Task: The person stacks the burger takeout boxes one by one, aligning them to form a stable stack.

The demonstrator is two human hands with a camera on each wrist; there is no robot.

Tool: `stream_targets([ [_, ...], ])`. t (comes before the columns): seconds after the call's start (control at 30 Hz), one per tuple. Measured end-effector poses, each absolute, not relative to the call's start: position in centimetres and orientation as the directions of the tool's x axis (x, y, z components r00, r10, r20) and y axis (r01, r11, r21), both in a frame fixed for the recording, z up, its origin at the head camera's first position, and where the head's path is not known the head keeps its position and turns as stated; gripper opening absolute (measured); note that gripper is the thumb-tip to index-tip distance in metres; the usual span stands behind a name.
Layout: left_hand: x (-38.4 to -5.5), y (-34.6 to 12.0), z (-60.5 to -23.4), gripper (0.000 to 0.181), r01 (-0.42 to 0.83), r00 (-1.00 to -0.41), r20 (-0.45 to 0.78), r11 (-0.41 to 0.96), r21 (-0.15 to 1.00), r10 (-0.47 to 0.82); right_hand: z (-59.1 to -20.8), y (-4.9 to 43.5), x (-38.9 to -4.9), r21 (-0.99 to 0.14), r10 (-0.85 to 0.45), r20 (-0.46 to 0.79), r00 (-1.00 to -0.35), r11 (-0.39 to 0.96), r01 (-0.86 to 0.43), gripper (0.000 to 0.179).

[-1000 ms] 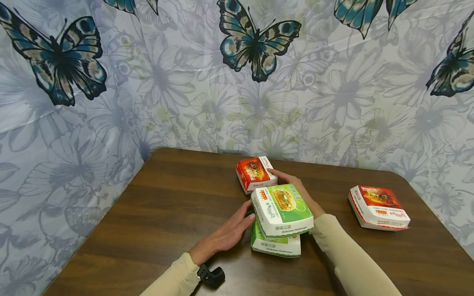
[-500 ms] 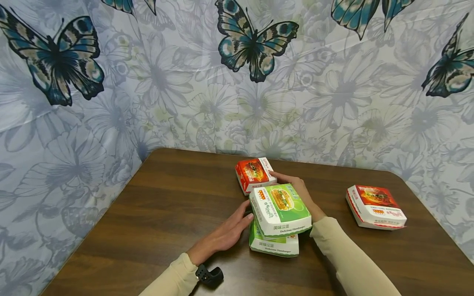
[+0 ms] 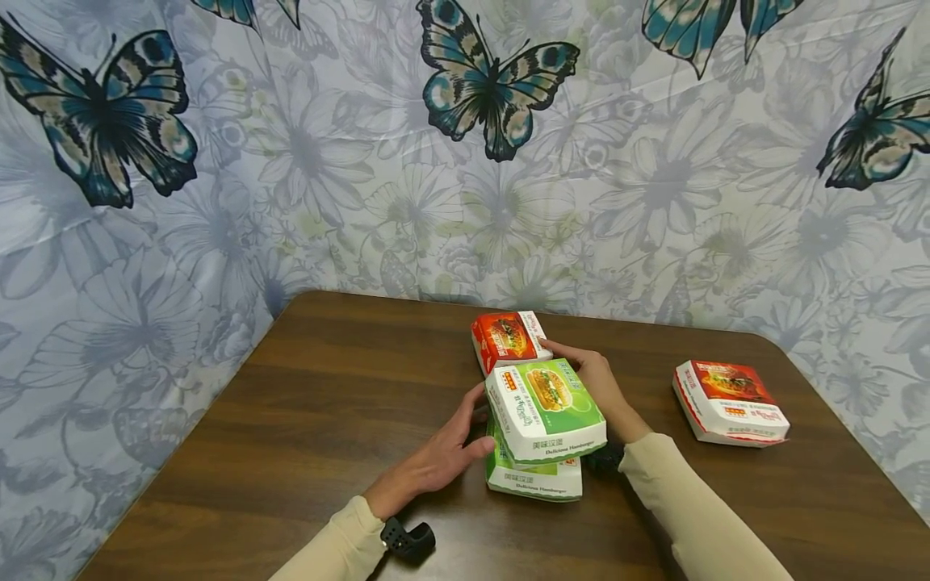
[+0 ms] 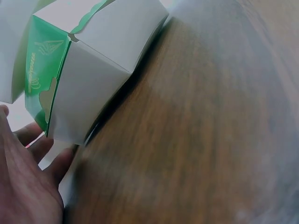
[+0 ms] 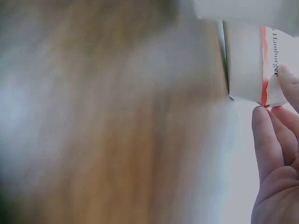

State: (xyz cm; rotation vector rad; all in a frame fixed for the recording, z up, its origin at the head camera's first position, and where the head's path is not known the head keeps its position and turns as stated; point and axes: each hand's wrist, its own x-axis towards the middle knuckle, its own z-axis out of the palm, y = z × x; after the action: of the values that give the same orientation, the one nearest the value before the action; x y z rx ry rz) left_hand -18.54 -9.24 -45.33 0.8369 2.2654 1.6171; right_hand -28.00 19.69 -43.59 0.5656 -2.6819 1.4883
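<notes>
Two green-and-white hamburger boxes are stacked off-square in the head view, the upper box (image 3: 546,410) jutting over the lower box (image 3: 534,480). Just behind them lies a red-and-white hamburger box (image 3: 508,337), its near end partly hidden. My left hand (image 3: 443,452) lies along the stack's left side, fingers extended and thumb apart; in the left wrist view its fingers are close by the green box (image 4: 46,70), and contact is unclear. With extended fingers my right hand (image 3: 599,391) touches the right side of the rear red box, as the box's end (image 5: 250,65) in the right wrist view shows.
Another red-and-white hamburger box (image 3: 730,403) sits apart on the right of the brown wooden table (image 3: 327,387). Behind the table's far edge hangs a butterfly-patterned cloth (image 3: 508,210). A black strap device (image 3: 408,541) is on the left wrist.
The rear red box has shifted slightly right relative to the green stack, and my right hand moved right with it. My left fingers have spread. The whole head view has drifted a little.
</notes>
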Motion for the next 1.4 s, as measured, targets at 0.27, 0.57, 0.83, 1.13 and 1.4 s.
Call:
stream_targets([
  [0.27, -18.5, -9.3, -45.4, 0.096, 0.343, -0.81, 0.164, 0.228, 0.911, 0.562, -43.7, 21.4, -26.9, -0.803, -0.249, 0.198, -0.948, 0.514, -0.303, 0.048],
  [0.57, -18.4, -8.8, -45.4, 0.112, 0.421, -0.816, 0.276, 0.194, 0.886, 0.508, -44.0, 22.9, -25.6, -0.747, -0.192, 0.253, -0.948, 0.584, -0.318, 0.042],
  [0.83, -18.0, -7.9, -45.5, 0.136, 0.442, -0.833, 0.332, 0.171, 0.881, 0.442, -44.1, 24.2, -24.0, -0.723, -0.155, 0.26, -0.953, 0.624, -0.299, 0.044],
  [1.13, -17.5, -6.8, -45.5, 0.141, 0.471, -0.829, 0.385, 0.135, 0.872, 0.406, -45.0, 25.3, -22.7, -0.736, -0.103, 0.288, -0.952, 0.612, -0.288, 0.047],
  [1.4, -17.6, -6.7, -45.6, 0.128, 0.483, -0.818, 0.394, 0.127, 0.866, 0.419, -45.2, 26.3, -21.6, -0.705, -0.082, 0.31, -0.947, 0.649, -0.287, 0.046],
])
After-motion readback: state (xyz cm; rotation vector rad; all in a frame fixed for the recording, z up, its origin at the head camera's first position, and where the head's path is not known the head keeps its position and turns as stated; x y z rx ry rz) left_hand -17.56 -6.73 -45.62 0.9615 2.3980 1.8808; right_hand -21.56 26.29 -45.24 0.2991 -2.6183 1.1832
